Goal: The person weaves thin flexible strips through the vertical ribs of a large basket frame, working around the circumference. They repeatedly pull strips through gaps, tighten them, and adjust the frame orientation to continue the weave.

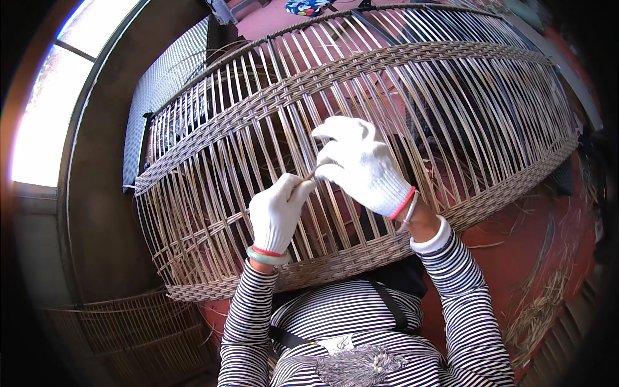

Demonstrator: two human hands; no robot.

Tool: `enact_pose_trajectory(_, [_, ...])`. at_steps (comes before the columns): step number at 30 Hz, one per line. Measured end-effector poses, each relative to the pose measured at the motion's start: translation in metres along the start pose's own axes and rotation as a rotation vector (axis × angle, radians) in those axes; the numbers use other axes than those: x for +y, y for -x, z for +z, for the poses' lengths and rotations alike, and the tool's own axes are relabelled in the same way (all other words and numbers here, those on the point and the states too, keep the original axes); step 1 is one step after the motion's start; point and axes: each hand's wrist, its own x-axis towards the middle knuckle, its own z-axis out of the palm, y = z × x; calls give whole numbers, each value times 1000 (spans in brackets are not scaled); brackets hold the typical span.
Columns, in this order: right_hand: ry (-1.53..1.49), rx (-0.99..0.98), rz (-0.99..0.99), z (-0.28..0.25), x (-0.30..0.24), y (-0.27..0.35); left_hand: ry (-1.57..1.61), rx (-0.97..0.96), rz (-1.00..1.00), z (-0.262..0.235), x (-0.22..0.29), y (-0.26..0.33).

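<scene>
Left hand (pixel 276 208) pinches a thin strand (pixel 311 175) over the middle of the frame (pixel 309 82), right hand (pixel 364 166) half-curled beside it, grip unclear; hard tug could snap it, loose pinch drop it.

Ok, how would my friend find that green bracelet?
Start at the big wicker frame curving across the view. In front of it, find the person's gloved left hand. Around that wrist sits the green bracelet: its pale green colour sets it apart from the thin red glove edge beside it.
</scene>
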Motion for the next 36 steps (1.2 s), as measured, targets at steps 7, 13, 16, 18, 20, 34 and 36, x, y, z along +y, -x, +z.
enact_pose_trajectory(7, [137, -11, 26, 32, 14, 6, 145, -60, -284, 11, -2, -12])
enact_pose_trajectory(13, [78, -75, 58, 35, 21, 5, 176, -110, -275, 7, 0, -7])
enact_pose_trajectory(16, [16, -43, 21, 34, 22, 4, 2, -196, -203, 9, -6, -14])
enact_pose_trajectory(18, [-19, -74, 27, 32, 22, 5, -21, -202, -147, 10, -10, -17])
enact_pose_trajectory(20, [-67, -29, 3, 28, 21, 8, 9, -216, -105, 9, -10, -17])
enact_pose_trajectory(34, [24, 6, 59, -21, 37, 26, 84, -41, 37, 31, 40, -23])
enact_pose_trajectory(36, [156, -27, 114, -8, 41, 24, 231, -114, -309, 36, 40, -27])
